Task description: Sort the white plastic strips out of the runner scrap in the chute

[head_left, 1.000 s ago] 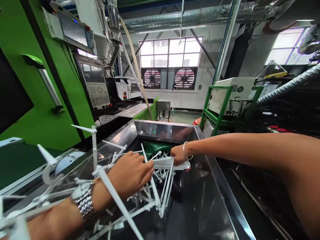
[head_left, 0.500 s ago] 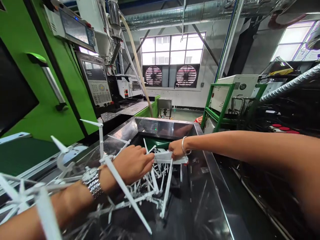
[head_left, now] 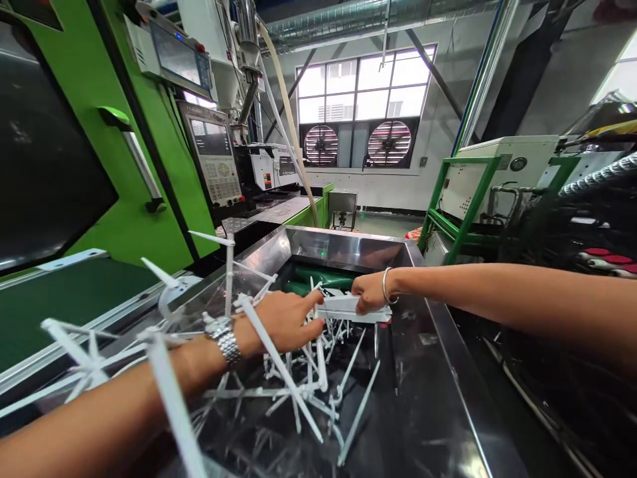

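A shiny steel bin (head_left: 432, 345) in front of me holds a tangle of white plastic sprues (head_left: 308, 378). My left hand (head_left: 286, 320), with a metal watch on the wrist, reaches into the tangle, fingers spread and pressing on the white rods. My right hand (head_left: 369, 293), wearing a thin bracelet, is closed on a flat white plastic part (head_left: 348, 308) at the far end of the bin. Both hands meet at that part. More white sprues stick up around my left forearm.
A green moulding machine (head_left: 89, 166) with a control panel (head_left: 213, 162) stands on the left, a dark green conveyor belt (head_left: 60, 299) beside the bin. A green frame with a white unit (head_left: 478, 179) and dark hoses are on the right.
The view has shifted right and drawn back. My left hand has opened its fingers and reached further toward the white part; my right hand keeps its hold there.
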`<state>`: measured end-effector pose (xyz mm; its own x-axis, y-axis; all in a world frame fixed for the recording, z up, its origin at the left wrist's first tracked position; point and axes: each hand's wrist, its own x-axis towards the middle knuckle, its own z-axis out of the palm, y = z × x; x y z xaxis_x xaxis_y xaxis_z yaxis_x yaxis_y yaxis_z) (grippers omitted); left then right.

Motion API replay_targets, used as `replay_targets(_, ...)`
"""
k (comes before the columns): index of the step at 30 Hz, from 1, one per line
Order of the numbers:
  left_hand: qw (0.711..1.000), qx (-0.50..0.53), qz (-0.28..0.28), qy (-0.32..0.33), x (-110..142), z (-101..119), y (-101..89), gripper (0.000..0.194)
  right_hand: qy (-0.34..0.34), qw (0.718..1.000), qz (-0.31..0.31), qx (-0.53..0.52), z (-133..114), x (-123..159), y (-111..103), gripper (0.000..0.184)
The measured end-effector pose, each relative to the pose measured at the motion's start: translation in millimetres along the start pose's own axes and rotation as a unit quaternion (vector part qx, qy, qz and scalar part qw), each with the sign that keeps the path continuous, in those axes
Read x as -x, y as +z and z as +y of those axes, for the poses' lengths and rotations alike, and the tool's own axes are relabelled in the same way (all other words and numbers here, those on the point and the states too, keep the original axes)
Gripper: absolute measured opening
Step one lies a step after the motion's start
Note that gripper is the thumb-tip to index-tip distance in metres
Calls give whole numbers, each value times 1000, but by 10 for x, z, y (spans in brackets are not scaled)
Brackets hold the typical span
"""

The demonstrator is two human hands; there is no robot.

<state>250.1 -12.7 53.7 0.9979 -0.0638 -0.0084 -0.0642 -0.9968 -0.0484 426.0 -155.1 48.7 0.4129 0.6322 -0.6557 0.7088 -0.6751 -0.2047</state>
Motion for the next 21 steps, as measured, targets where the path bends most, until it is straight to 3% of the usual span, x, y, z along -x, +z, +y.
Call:
replay_targets(6, 997, -18, -69, 7, -173, 84, 425, 84, 1, 1000, -2, 2, 37, -151, 65, 22)
replay_targets(12, 992, -66, -108, -5, -254, 43, 413, 50, 0, 1000, 10, 22, 49, -91, 51, 23)
replay_targets(16, 993, -105, -49, 16, -410, 27, 378, 37, -4, 999, 10, 36, 31, -92, 19, 20)
replay_targets(18, 992, -119, -28, 27, -490, 36, 441, 35, -7, 999, 11, 44, 23, -106, -7, 20)
replay_targets(21, 988, -130, -38, 71, -582, 63, 639, 40, -9, 999, 9, 52, 21, -129, -43, 21)
